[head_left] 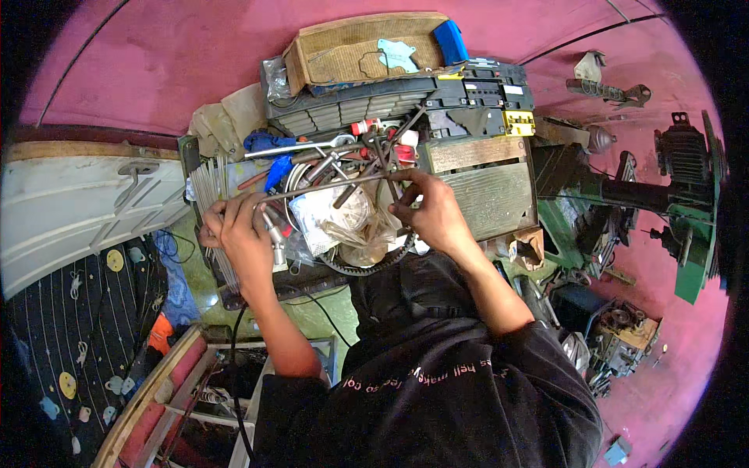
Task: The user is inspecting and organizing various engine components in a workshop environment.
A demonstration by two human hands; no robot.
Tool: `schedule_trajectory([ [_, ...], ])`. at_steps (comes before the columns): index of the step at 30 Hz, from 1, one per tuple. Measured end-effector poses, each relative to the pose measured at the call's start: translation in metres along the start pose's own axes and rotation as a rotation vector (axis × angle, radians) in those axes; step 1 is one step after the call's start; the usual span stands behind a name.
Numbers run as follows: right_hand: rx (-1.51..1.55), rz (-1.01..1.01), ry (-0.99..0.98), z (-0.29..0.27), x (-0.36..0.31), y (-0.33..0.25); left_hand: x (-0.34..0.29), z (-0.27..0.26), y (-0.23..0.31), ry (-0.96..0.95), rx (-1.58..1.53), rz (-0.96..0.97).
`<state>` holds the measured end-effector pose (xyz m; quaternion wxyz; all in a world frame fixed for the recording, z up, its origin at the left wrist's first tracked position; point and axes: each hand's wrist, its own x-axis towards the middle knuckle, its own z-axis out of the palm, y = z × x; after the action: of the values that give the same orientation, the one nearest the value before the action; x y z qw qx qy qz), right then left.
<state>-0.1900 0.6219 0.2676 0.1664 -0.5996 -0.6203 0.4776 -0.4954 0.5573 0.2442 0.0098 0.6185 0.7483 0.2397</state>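
A long thin metal rod spans the space between my two hands, above a workbench piled with tools. My left hand has its fingers bent around the rod's left end, beside a bundle of thin grey rods. At the other end, my right hand grips it with the index finger on top and the thumb lower down. A darker bar crosses close to those right fingertips; I cannot tell whether it is joined to the rod. Under the rod lie clear plastic bags and a black toothed belt.
Behind the pile stands a cardboard box on dark cases with yellow parts. A wooden board lies right of the tools. Farther right is a green machine with a motor. A white door panel stands left.
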Motion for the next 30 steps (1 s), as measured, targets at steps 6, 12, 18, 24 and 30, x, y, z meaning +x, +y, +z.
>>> schedule_trajectory([
  [6,-0.055,-0.086,0.176,-0.023,-0.023,0.012,-0.022,0.015,0.027,-0.017,0.001,-0.006],
  [12,0.036,-0.044,0.275,-0.063,-0.047,0.010,-0.028,0.037,0.067,-0.114,-0.173,0.036],
  [18,-0.020,-0.123,0.281,-0.118,-0.069,-0.010,-0.029,0.062,0.119,-0.172,-0.210,0.133],
  [24,-0.223,-0.426,0.348,-0.186,-0.089,0.004,-0.021,0.097,0.182,-0.109,-0.305,0.211],
  [30,-0.334,-0.528,0.500,-0.253,-0.134,0.033,0.016,0.123,0.272,0.046,-0.300,0.343],
])
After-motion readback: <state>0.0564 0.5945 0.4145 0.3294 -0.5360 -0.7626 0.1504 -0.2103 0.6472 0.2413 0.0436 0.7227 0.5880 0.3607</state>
